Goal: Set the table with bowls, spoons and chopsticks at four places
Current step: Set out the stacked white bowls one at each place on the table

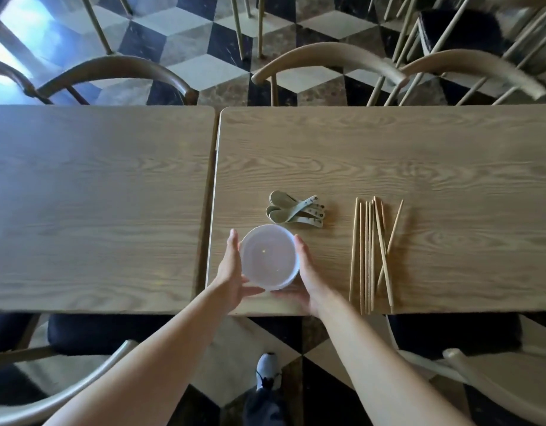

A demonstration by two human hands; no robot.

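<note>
With the left hand (231, 270) and right hand (308, 269) pressing straight-fingered on either side of the bowl (269, 256) between them, it may slip from that unclasped hold if lifted, or knock the spoons (296, 210) just beyond the fingertips.

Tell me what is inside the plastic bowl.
The plastic bowl looks empty, apart from a tiny yellowish speck. Whether more bowls are stacked beneath it cannot be seen.

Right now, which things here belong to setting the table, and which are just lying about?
For the job: translucent bowl between left hand and right hand; pale green spoons; wooden chopsticks; table.
Just lying about: wooden chairs; grey shoe; chequered floor.
</note>
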